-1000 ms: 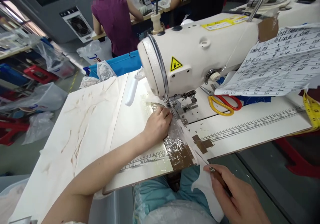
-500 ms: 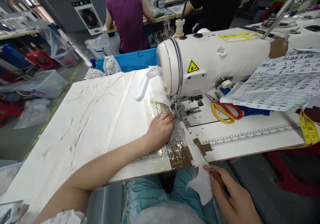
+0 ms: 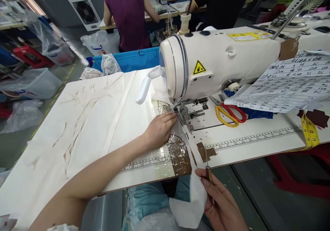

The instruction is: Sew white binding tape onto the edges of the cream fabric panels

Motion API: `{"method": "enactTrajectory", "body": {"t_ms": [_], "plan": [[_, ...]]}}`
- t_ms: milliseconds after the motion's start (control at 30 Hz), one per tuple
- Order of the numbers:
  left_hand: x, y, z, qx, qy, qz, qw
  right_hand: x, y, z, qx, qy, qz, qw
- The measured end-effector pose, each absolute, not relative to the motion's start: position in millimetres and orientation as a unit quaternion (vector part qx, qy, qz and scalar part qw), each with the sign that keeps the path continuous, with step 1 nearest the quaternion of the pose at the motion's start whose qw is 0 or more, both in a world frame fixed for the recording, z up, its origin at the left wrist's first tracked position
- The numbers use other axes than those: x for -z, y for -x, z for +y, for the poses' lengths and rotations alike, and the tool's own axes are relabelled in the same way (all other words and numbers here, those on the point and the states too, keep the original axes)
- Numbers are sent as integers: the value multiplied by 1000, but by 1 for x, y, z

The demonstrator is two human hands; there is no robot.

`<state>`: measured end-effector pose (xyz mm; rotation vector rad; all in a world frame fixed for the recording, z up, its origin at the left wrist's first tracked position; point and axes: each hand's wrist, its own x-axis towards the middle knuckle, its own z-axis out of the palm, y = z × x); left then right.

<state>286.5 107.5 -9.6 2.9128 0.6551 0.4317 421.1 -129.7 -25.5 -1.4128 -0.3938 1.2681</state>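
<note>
My left hand (image 3: 159, 129) lies palm down beside the needle area of the white sewing machine (image 3: 206, 61). Its fingers rest flat on a strip of thin white fabric (image 3: 187, 207), the fingertips close to the presser foot (image 3: 177, 108). From there the strip runs toward me and hangs over the table edge. In my right hand (image 3: 219, 198), below that edge, is an awl (image 3: 209, 176) with a wooden handle and a thin metal spike pointing up. The thumb and forefinger of this hand also touch the fabric strip.
Scissors (image 3: 228, 116) with red and yellow handles lie right of the foot. Handwritten sheets (image 3: 286, 83) lean against the machine, near a yellow tape measure (image 3: 310, 131). Creased pale fabric (image 3: 85, 121) covers the table's left. Two people sit at machines beyond.
My right hand has moved left along the strip, and the awl's spike now points more upright. The strip's hanging end has swung left. My left hand stays near the foot.
</note>
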Motion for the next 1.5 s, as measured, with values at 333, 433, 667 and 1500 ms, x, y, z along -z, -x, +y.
{"method": "enactTrajectory", "body": {"t_ms": [333, 433, 667, 1500], "plan": [[14, -299, 107, -178, -958, 225, -6, 21, -425, -119, -369, 726, -335, 473], [13, -300, 112, -193, -958, 211, 8, 13, -428, -111, -348, 727, -380, 455], [16, -293, 120, -223, -959, 163, 63, 11, -429, -101, -315, 726, -411, 452], [12, -290, 115, -218, -959, 180, 32, 0, -438, -45, -231, 699, -541, 406]]}}
